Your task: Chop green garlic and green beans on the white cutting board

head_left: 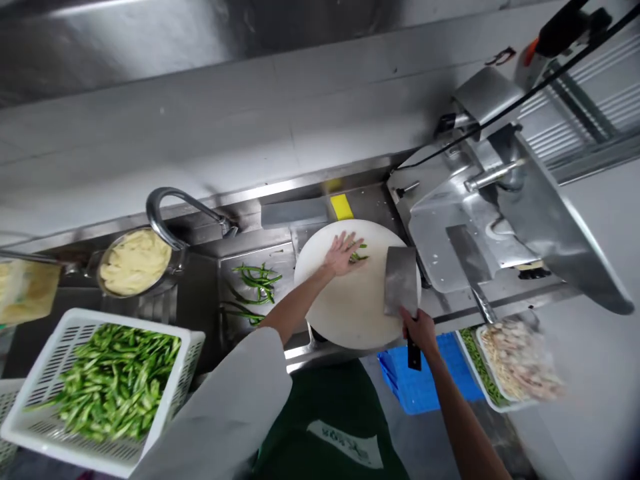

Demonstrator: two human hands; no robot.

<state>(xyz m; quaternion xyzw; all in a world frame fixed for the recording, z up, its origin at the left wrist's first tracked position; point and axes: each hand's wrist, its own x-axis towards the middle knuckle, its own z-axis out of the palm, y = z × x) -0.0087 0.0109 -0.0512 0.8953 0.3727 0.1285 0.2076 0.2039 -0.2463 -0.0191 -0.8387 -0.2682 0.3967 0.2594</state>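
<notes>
A round white cutting board (350, 300) lies on the steel counter in front of me. My left hand (343, 253) rests flat on it with fingers spread, touching a small bunch of green peppers (359, 256) at its far edge. My right hand (421, 331) is closed round the black handle of a broad cleaver (401, 280), whose blade lies over the board's right side.
More green peppers (256, 280) lie in the sink left of the board, under a curved tap (170, 207). A white basket of green peppers (107, 383) stands at lower left, a pot of pale food (134, 261) behind it. A metal slicer (500, 207) stands right. A blue crate (430, 377) and trays sit below.
</notes>
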